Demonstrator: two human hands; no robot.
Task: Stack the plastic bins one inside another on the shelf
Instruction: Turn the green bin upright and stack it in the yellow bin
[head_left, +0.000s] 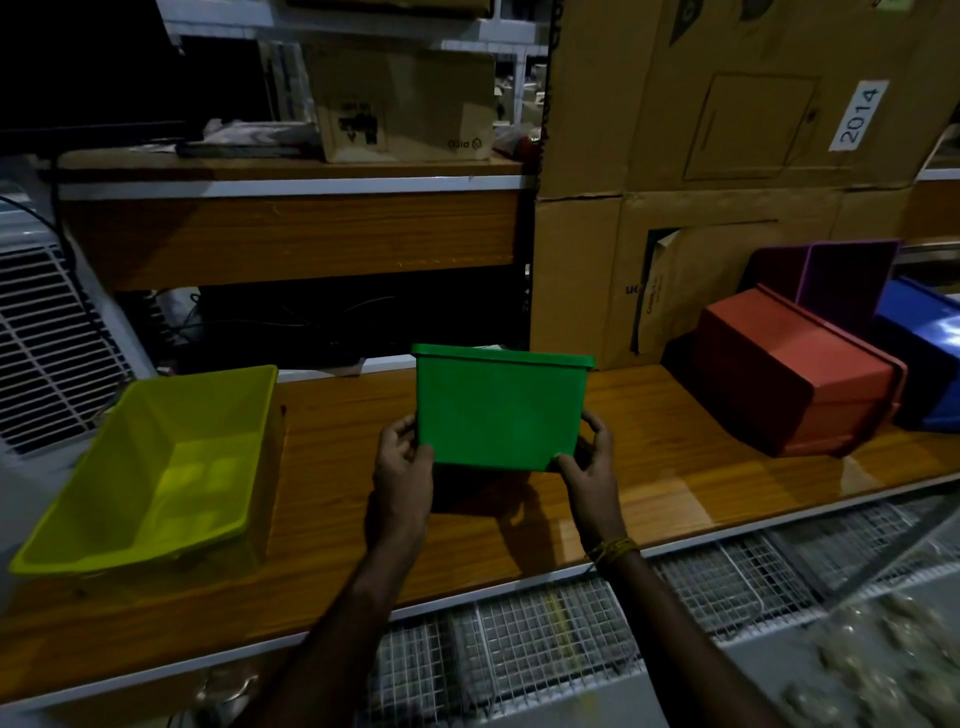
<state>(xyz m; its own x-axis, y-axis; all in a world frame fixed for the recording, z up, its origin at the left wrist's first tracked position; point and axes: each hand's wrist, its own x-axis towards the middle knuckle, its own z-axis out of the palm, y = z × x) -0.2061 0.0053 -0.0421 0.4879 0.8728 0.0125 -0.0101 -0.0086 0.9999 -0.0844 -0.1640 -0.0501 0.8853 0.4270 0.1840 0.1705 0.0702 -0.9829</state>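
Left hand (402, 462) and right hand (587, 457) both clamp the green bin (501, 410), one at each lower corner, thumbs on the near face, fingers curled round the sides. Bin is held above the wooden shelf (649, 467), tipped so its flat base faces the camera and its rim points away; inside not visible. Plain green plastic, lipped rim, no markings seen.

Writing: white tag "2014" (860, 115) runs vertically on the big carton (727, 104) behind the shelf. Small carton (405, 104) on the upper shelf carries dark printed marks, too blurred to read.

Yellow bin (156, 473) sits upright at the left end of the shelf, open top, nothing inside. Red bin (795, 374) lies tilted at the right, base toward the camera. Purple bin (841, 280) stands on edge behind it, against the cardboard. Blue bin (930, 358) sits just beside the red one at far right, partly cut off.

Yellow thread band (613, 548) on right wrist.
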